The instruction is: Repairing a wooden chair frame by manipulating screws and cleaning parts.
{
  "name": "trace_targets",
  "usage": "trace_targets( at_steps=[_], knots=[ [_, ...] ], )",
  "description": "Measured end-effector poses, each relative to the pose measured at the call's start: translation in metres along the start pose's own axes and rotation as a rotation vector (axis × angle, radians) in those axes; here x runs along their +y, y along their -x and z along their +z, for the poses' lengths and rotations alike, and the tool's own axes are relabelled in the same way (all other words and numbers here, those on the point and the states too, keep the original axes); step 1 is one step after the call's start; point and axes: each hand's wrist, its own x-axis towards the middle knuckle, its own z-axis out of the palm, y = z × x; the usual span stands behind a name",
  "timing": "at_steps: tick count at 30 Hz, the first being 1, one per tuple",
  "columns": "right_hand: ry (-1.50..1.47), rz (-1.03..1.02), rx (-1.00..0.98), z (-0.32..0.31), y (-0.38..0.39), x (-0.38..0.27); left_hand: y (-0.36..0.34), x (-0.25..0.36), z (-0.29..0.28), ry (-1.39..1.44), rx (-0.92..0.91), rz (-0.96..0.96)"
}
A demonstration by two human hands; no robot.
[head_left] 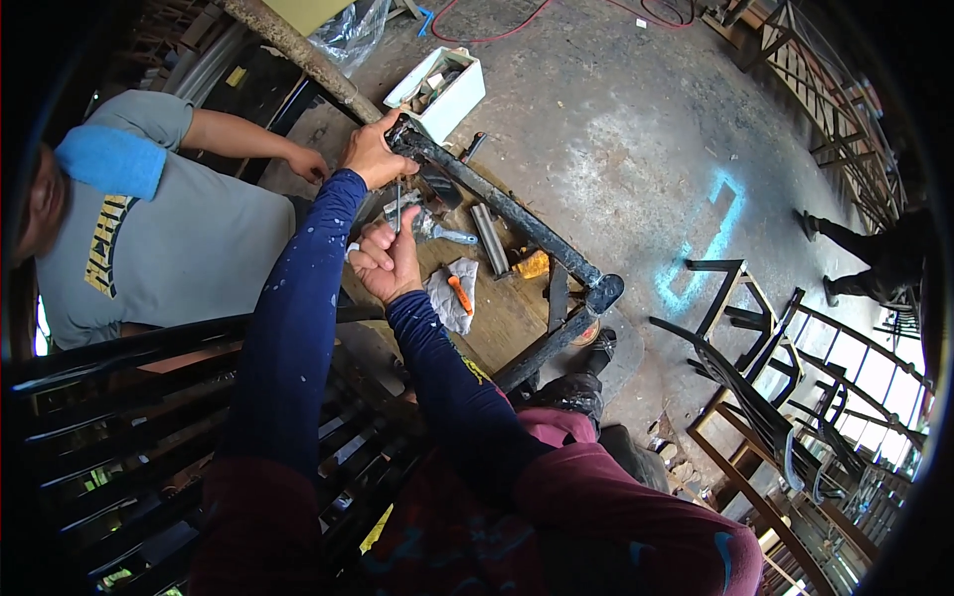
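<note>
Near the top centre, my left hand grips the corner of a dark, paint-worn metal frame. Below it, my right hand curls round a thin, upright metal tool, whose upper end reaches up near the left hand. Beside them on a wooden board lie a brush-like tool with a blue-grey handle, a short silver metal piece, a yellow item and an orange-handled tool on a white rag.
A co-worker in a grey shirt is close at left, above a black slatted frame. A white box of scraps sits beyond my hands. Another person's legs and several metal furniture frames are at right.
</note>
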Motion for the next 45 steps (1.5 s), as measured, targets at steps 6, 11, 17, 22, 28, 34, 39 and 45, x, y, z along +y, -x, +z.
trace_targets(
  at_steps=[6,11,17,22,28,34,39,45],
  knots=[
    [-0.049,-0.111,-0.229,-0.003,0.006,-0.001,0.005,0.005,-0.007,-0.003,-0.029,-0.021],
    [0.105,-0.084,-0.237,-0.011,0.004,-0.028,0.004,0.008,-0.005,0.004,-0.032,-0.015],
    [0.258,-0.001,-0.100,-0.007,0.001,-0.050,0.000,0.000,0.001,0.037,-0.012,0.024],
    [0.375,-0.091,-0.011,0.000,0.001,-0.045,0.001,0.002,-0.002,-0.005,0.013,0.013],
    [0.425,-0.063,0.228,0.009,0.004,-0.029,-0.001,-0.003,-0.003,0.043,-0.029,-0.016],
    [0.293,0.239,0.126,-0.003,0.009,-0.028,-0.004,-0.005,0.002,0.047,-0.055,-0.069],
    [0.087,0.233,0.119,-0.003,0.007,-0.025,-0.005,-0.008,0.003,0.026,-0.016,-0.013],
    [-0.085,-0.060,0.005,0.006,0.015,0.003,-0.005,-0.010,0.003,0.008,-0.039,-0.017]
  ],
)
